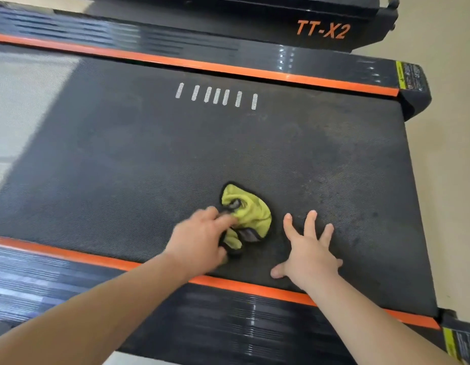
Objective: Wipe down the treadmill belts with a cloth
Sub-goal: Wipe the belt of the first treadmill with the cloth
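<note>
Cloth (251,216) lies bunched on the belt (149,154), just beyond the near orange strip (255,287). My left hand (202,239) grips it with curled fingers, probably to drag it. My right hand (311,252), also just beyond the strip, rests with fingers spread flat, likely bracing.

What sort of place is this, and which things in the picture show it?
Probably a gym or fitness room: a treadmill belt with orange-edged side rails, and a second machine marked TT-X2 right behind it. The left hand grips a yellow cloth on the belt.
</note>
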The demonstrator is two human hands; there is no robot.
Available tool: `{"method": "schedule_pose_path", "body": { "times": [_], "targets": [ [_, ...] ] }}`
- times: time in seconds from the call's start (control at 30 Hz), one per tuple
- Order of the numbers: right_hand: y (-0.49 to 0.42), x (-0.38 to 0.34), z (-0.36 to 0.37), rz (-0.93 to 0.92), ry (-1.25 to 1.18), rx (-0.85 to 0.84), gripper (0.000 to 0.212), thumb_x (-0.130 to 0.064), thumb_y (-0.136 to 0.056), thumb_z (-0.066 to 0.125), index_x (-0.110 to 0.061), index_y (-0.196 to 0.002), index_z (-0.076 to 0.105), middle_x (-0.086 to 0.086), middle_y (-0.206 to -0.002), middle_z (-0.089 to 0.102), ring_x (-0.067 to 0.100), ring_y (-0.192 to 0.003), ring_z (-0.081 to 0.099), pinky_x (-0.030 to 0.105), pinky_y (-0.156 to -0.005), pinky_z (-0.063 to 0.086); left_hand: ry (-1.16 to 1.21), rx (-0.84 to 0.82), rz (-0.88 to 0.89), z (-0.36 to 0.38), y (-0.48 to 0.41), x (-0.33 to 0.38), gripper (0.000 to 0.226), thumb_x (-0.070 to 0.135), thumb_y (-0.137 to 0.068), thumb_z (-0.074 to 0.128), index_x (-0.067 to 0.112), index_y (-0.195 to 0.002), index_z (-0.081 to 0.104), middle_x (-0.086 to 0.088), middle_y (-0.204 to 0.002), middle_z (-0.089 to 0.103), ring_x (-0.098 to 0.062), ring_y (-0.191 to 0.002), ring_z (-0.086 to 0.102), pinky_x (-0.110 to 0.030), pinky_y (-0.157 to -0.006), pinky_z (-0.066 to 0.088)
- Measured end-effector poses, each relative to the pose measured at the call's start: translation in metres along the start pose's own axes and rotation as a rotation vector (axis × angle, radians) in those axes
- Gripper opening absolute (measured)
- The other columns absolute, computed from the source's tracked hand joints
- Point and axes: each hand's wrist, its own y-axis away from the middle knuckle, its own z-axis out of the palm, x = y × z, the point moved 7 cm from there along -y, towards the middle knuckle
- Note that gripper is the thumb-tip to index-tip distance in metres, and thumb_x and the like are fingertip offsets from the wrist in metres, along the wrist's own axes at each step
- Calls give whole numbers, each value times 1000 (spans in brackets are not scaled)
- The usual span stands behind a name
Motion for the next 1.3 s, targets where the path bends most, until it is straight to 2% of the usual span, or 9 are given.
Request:
{"method": "schedule_pose_path", "body": {
  "times": [0.1,0.2,0.3,0.37,0.5,0.6,0.77,1.07,1.3],
  "targets": [
    [4,8,3,-41,-40,45,132,-62,-70,84,-52,-155,-16,-4,-162,-38,37,-153,-25,72,-112,32,89,175,-292,-14,-8,-37,61,37,-76,66,39,-136,53,0,-117,54,-31,-109,58,-43,-78,55],
    [11,17,6,-86,-111,146,124,-64,-75,80,-46,-159,-9,-2,-165,-34,31,-155,-24,66,-117,26,176,169,-443,-3,5,-6,54,43,-85,62,37,-137,52,-1,-113,56,-30,-105,60,-39,-79,51],
    [21,28,2,-125,-162,181,113,-57,-79,80,-43,-161,4,-4,-165,-32,28,-155,-23,60,-116,33,300,88,-363,18,24,46,51,50,-85,60,40,-135,56,1,-115,61,-29,-108,63,-35,-86,51],
    [24,35,-6,-137,-172,214,106,-54,-81,80,-43,-161,11,-5,-167,-27,28,-156,-19,58,-112,41,262,36,-246,23,40,70,58,52,-83,60,41,-140,53,3,-118,60,-25,-116,59,-35,-92,52],
    [33,45,0,-87,-134,132,106,-62,-75,80,-51,-158,15,-4,-169,-17,38,-156,-13,67,-110,38,192,-79,-141,23,57,80,76,51,-90,56,39,-159,24,3,-143,48,-25,-134,44,-41,-107,46],
    [34,46,14,-95,-114,61,104,-67,-80,74,-52,-159,8,-2,-168,-22,42,-154,-16,69,-113,34,151,-146,-119,20,57,79,78,50,-96,57,41,-161,15,4,-151,40,-25,-138,42,-44,-107,47],
    [26,42,16,-50,-66,63,105,-65,-81,75,-52,-159,6,-1,-168,-22,42,-154,-15,66,-113,36,105,-102,-124,19,42,79,68,41,-96,62,38,-156,29,4,-139,46,-24,-130,48,-42,-98,51],
    [24,42,20,18,-84,70,101,-56,-85,76,-54,-158,7,-8,-169,-23,34,-156,-20,65,-114,37,8,-75,2,29,14,83,54,33,-97,58,33,-147,38,0,-131,48,-25,-122,51,-37,-91,50],
    [27,39,16,30,-83,59,100,-56,-83,77,-53,-159,12,-6,-170,-19,35,-156,-16,61,-115,38,-82,-84,79,28,10,86,40,29,-95,58,29,-134,47,-3,-125,50,-27,-117,54,-40,-82,51]
  ]
}}
